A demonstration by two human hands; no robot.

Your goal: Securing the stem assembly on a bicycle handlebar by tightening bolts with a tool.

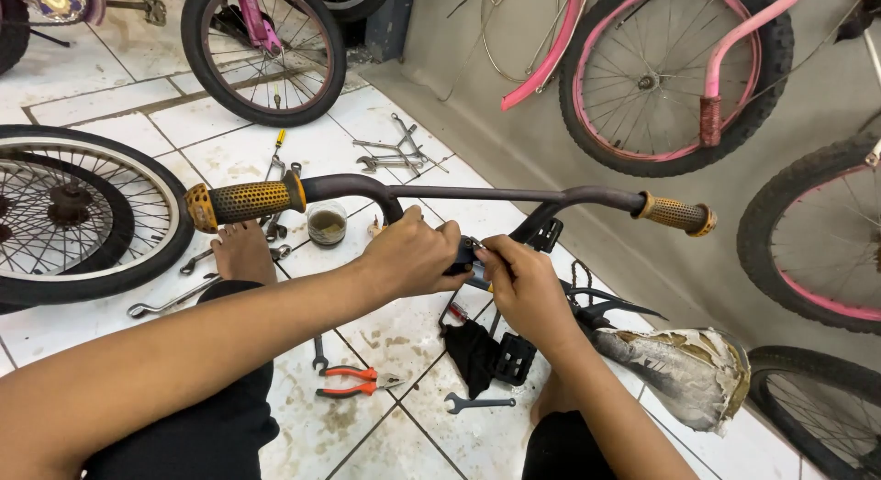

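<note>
Head view looks down on a dark handlebar (pixel 477 194) lying across the lap of a person seated on the tiled floor (pixel 248 154); the left hand (pixel 413 255) has its fingers curled shut around the small dark clamp (pixel 466 257) at the middle of the bar, just below the bend; the right hand (pixel 523 283) meets it from the other side, fingers pinched closed on a small part at the clamp, too hidden to name; to do this well, I judge the left hand should keep the clamp from turning while the right works in short, square moves, with the bar steadied against the knees; counted: two yellow grips (pixel 243 202), one at each end of the bar; one pair of orange pliers (pixel 353 381); one small spanner (pixel 477 404) near the right leg; one worn saddle (pixel 684 370); one little jar (pixel 327 224); four pink-rimmed wheels.
</note>
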